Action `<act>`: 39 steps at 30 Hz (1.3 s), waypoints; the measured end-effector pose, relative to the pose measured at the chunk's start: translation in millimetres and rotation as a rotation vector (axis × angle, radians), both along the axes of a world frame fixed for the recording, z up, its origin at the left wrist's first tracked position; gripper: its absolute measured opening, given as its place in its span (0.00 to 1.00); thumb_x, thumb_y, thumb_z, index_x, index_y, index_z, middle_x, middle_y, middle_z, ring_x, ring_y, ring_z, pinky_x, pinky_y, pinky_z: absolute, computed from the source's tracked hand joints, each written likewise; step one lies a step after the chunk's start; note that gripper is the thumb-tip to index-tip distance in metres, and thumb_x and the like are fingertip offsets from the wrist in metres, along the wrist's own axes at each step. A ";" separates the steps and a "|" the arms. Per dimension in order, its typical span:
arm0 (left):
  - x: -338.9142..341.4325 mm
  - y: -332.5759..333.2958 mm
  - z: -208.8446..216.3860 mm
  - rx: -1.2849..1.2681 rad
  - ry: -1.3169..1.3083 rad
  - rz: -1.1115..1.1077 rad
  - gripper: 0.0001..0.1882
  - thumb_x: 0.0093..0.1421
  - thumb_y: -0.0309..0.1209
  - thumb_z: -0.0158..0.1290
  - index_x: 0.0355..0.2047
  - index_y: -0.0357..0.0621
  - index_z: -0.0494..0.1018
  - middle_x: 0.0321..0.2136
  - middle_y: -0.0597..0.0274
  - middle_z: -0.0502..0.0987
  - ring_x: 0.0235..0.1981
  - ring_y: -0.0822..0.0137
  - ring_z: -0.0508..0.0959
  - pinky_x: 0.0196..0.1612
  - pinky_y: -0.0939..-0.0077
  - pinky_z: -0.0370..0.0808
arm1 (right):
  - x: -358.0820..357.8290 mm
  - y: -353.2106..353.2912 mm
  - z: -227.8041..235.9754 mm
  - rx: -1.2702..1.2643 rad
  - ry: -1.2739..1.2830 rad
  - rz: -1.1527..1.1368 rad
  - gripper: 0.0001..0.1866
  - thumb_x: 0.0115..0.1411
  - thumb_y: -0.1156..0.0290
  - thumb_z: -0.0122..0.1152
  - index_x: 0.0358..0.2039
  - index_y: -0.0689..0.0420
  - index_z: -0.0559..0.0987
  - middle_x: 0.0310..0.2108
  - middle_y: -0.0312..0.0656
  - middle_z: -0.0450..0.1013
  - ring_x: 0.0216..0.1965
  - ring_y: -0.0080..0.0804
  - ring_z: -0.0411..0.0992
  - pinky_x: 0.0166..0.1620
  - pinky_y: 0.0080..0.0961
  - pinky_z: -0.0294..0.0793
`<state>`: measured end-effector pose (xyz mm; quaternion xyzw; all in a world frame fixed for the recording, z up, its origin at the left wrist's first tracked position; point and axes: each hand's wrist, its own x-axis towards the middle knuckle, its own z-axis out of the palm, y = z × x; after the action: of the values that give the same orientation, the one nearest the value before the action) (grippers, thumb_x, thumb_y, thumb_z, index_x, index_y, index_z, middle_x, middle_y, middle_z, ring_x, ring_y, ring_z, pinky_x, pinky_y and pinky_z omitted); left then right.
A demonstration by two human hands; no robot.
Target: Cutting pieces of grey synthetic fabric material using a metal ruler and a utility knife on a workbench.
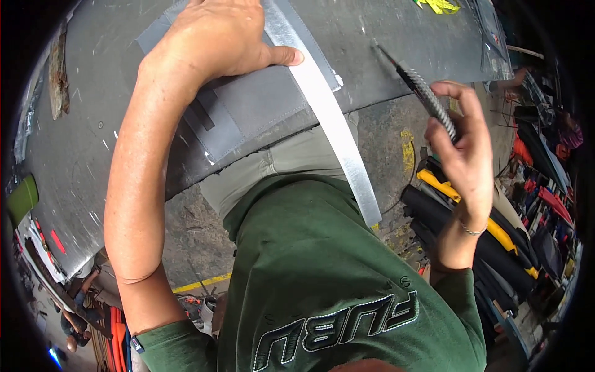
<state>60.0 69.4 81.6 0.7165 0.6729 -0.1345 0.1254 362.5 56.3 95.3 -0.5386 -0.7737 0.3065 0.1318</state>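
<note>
Pressing with thumb spread, the left hand (217, 37) pins the metal strip (334, 130) over grey material (263, 108), likely against slipping. The right hand (465, 146) pinches a pointed tool (426, 96) clear of it.

In the frame's upper centre, a sheet (263, 102) is laid on the counter (93, 161) and crossed by a straightedge (331, 121), pinned under the left hand (220, 37) and extended past the counter's edge. To its right, a knife (426, 98) is held in the right hand (463, 139); rolls (446, 220) are piled behind that wrist, right of centre.
</note>
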 end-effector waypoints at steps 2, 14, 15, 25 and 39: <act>0.9 0.6 1.7 -0.046 0.013 0.023 0.59 0.57 0.60 0.61 0.65 0.11 0.54 0.68 0.21 0.57 0.71 0.36 0.60 0.73 0.59 0.60 | 5.5 5.5 9.6 -0.049 0.187 0.009 0.19 0.60 0.86 0.59 0.52 0.62 0.76 0.45 0.38 0.76 0.38 0.22 0.77 0.39 0.18 0.77; 0.9 4.3 -6.2 -0.049 -0.014 0.079 0.65 0.54 0.66 0.62 0.68 0.16 0.51 0.70 0.25 0.53 0.72 0.37 0.59 0.74 0.59 0.59 | -122.3 102.0 -43.4 -0.235 1.007 -0.042 0.23 0.74 0.49 0.51 0.55 0.55 0.72 0.30 0.35 0.73 0.25 0.20 0.71 0.28 0.22 0.71; -0.5 3.1 -8.2 -0.053 -0.006 0.088 0.65 0.54 0.66 0.62 0.68 0.16 0.51 0.70 0.25 0.53 0.72 0.37 0.59 0.74 0.59 0.59 | -134.6 101.2 -43.4 -0.244 1.014 -0.035 0.23 0.74 0.49 0.51 0.55 0.55 0.72 0.30 0.35 0.73 0.25 0.20 0.71 0.28 0.22 0.71; -19.1 -4.8 -38.2 0.093 0.013 0.027 0.67 0.52 0.68 0.62 0.69 0.17 0.51 0.70 0.25 0.53 0.71 0.36 0.59 0.73 0.58 0.60 | -184.4 93.2 -73.4 -0.694 0.996 0.074 0.25 0.76 0.45 0.41 0.31 0.53 0.71 0.13 0.33 0.61 0.08 0.22 0.55 0.12 0.23 0.55; -1.3 1.4 -11.9 -0.022 -0.006 0.111 0.66 0.53 0.66 0.63 0.68 0.16 0.52 0.70 0.26 0.53 0.71 0.37 0.60 0.73 0.59 0.60 | -189.9 88.4 -72.8 -0.566 0.858 -0.107 0.24 0.76 0.46 0.43 0.32 0.52 0.72 0.13 0.31 0.60 0.08 0.20 0.54 0.12 0.22 0.53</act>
<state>58.7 70.8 69.6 0.6769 0.7098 -0.1325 0.1427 172.6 144.7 22.4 -0.4178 -0.5080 0.6901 0.3021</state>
